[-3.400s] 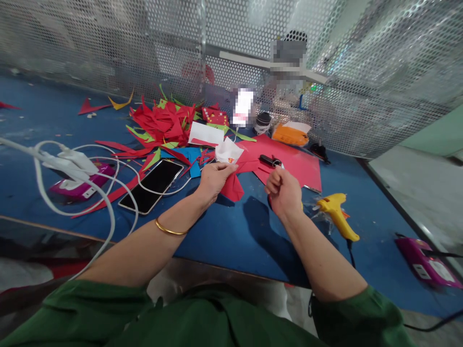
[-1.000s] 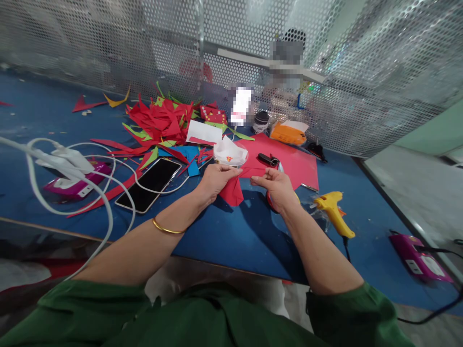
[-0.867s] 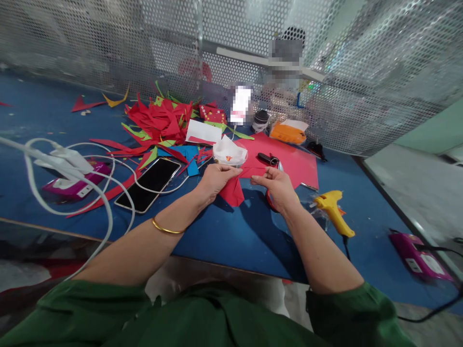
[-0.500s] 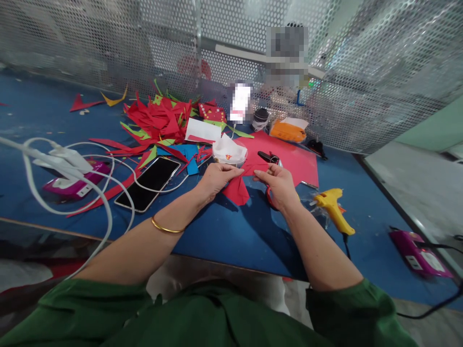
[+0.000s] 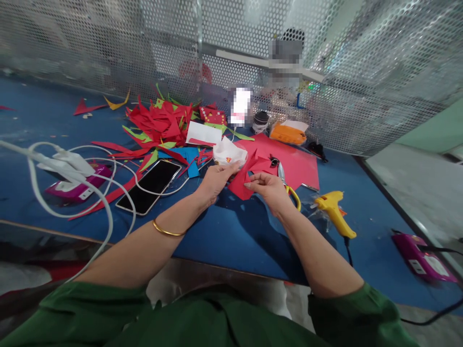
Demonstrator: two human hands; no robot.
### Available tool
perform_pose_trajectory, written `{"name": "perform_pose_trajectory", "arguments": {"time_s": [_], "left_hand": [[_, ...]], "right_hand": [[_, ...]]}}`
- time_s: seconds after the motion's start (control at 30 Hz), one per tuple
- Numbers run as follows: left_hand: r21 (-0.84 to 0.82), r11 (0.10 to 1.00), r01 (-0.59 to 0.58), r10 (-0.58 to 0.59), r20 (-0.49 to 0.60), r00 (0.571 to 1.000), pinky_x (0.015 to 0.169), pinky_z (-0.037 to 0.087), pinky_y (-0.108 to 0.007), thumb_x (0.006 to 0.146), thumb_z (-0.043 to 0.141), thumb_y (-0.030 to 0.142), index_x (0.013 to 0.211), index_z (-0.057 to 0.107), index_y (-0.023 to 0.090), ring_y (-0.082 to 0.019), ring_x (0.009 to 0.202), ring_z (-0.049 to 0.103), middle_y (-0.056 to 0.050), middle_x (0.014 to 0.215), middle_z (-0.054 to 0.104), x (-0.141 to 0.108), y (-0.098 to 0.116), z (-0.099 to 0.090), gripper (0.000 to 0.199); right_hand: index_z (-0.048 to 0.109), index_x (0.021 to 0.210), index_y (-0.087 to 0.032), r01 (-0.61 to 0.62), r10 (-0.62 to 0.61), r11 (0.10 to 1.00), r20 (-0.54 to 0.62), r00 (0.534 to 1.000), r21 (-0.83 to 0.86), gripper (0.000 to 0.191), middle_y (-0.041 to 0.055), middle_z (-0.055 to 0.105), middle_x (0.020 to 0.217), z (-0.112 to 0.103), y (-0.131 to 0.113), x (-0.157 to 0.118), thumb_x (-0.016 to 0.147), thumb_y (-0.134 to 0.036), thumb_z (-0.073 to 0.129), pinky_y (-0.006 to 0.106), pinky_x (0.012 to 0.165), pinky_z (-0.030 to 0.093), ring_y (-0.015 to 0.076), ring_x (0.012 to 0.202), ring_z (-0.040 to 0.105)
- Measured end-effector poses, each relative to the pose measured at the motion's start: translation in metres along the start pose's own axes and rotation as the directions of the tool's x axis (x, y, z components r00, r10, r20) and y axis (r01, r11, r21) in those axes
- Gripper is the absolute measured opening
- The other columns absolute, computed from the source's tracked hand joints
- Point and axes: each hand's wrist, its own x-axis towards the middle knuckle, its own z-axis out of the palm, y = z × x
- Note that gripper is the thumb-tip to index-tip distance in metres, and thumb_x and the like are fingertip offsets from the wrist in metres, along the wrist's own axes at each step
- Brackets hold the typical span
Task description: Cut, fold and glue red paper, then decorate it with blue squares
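A folded red paper piece (image 5: pixel 241 187) is held above the blue table between my two hands. My left hand (image 5: pixel 216 182) pinches its left side, thumb on top, close to a white paper-lined bowl (image 5: pixel 229 152). On the right, my right hand (image 5: pixel 266 189) grips the lower right part of the paper between thumb and fingers. Scissors with a yellow handle (image 5: pixel 293 197) lie just beyond my right hand, partly over a large red sheet (image 5: pixel 300 166).
Red and green paper scraps (image 5: pixel 162 120) pile up at the back left. A black phone (image 5: pixel 150 185) and white cables lie left. A yellow glue gun (image 5: pixel 336 212) and a purple power strip (image 5: pixel 421 258) are right. Behind stands a perforated metal screen (image 5: pixel 166 62).
The red paper has turned and its flaps now stand up. My right hand has moved down and left along it, uncovering the yellow scissor handle.
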Motion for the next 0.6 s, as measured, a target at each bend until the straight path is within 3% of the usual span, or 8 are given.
{"name": "perform_pose_trajectory", "arguments": {"time_s": [0.17,0.33,0.5,0.6], "left_hand": [[0.004,1.000,-0.003,0.002,0.035,0.999,0.065,0.051,-0.028,0.051,0.089,0.057,0.067,0.075,0.017,-0.016,0.064,0.062,-0.003,0.064,0.070,-0.0001,0.0004,-0.0013,0.046],[0.026,1.000,-0.011,0.009,0.072,0.997,0.065,0.052,-0.032,0.070,0.070,0.070,0.071,0.075,0.017,-0.019,0.065,0.066,-0.007,0.069,0.073,-0.0016,0.0045,-0.0006,0.054],[0.102,0.988,-0.112,0.109,0.037,0.993,0.075,0.053,-0.030,0.066,0.081,0.037,0.082,0.079,0.018,-0.017,0.079,0.067,-0.006,0.087,0.077,-0.0025,0.0035,-0.0002,0.024],[0.153,0.975,-0.162,0.160,0.021,0.987,0.074,0.053,-0.031,0.071,0.075,0.036,0.084,0.079,0.017,-0.017,0.077,0.067,-0.005,0.086,0.077,-0.0006,0.0007,-0.0018,0.024]], "right_hand": [[0.067,0.073,-0.021,0.033,-0.034,0.999,-0.049,0.998,-0.019,0.028,-0.0023,0.068,0.064,0.0001,0.0036,0.0023,0.055,-0.036,0.083,0.027,0.057,0.044,0.0117,0.058,0.057],[0.067,0.075,-0.021,0.044,-0.047,0.998,-0.070,0.996,-0.042,0.030,-0.0016,0.068,0.065,0.0000,0.0077,0.0039,0.057,-0.039,0.081,0.028,0.057,0.045,0.0126,0.058,0.059],[0.067,0.079,-0.021,0.048,-0.054,0.995,-0.060,0.997,-0.089,0.034,-0.0003,0.070,0.067,0.0013,0.0090,0.0049,0.059,-0.044,0.081,0.028,0.058,0.046,0.0141,0.060,0.061],[0.069,0.080,-0.021,0.057,-0.064,0.988,-0.040,0.997,-0.144,0.035,0.0002,0.072,0.068,-0.0029,0.0054,0.0048,0.059,-0.044,0.083,0.028,0.058,0.047,0.0154,0.061,0.064]]}}
